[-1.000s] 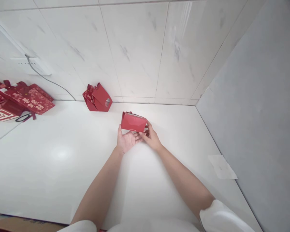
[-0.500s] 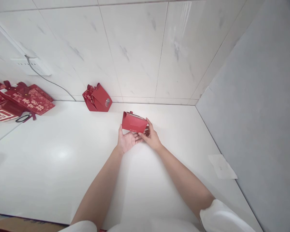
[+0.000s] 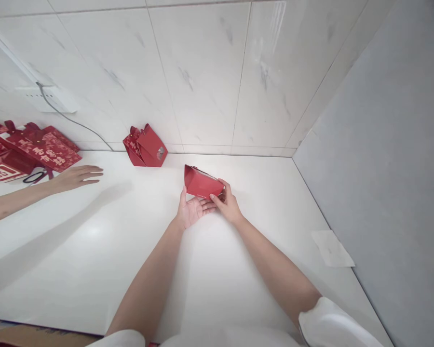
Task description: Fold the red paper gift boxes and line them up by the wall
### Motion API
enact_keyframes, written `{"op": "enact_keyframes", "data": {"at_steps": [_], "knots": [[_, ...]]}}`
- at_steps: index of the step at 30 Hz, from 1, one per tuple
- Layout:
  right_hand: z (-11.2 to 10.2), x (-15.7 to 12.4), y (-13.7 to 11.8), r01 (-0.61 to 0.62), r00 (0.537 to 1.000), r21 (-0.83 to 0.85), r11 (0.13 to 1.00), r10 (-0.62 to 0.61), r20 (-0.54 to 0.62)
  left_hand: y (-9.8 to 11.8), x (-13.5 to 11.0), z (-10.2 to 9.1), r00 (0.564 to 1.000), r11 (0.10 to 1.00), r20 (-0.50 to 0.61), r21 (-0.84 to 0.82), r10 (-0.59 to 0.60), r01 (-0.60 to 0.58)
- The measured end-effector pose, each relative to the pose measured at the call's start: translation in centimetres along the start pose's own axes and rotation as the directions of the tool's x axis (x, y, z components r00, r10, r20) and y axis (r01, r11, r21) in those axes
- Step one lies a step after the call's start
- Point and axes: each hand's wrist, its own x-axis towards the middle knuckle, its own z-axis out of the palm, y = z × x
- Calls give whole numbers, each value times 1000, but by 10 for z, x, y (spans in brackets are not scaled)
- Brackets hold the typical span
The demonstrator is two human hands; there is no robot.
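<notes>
A small red paper gift box (image 3: 202, 184) is tilted above the white table, its dark inner side showing at its left end. My left hand (image 3: 191, 210) is palm up at its lower left, thumb against the left edge and fingers reaching under it. Gripping its lower right corner is my right hand (image 3: 229, 203), with the thumb on the front and a finger along the right edge. The fingers behind the box are partly hidden. Beyond it to the left, by the wall, stand folded red gift boxes (image 3: 152, 147).
Another person's hand (image 3: 75, 178) reaches in from the left over the white table (image 3: 94, 270). Several red gift bags (image 3: 50, 149) and black-handled scissors (image 3: 33, 177) lie at the far left. A cable (image 3: 75, 120) hangs from a wall socket. White paper (image 3: 332, 249) lies at right.
The box has turned and shifted slightly to the right in my hands, showing more of its left inner side. Another person's arm has come in from the left.
</notes>
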Motion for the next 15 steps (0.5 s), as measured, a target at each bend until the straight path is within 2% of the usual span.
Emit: {"op": "enact_keyframes", "data": {"at_steps": [15], "knots": [[1, 0, 2, -2, 1000, 10, 1000, 2, -13, -1, 2, -3, 1000, 1000, -2, -19, 1, -1]]}}
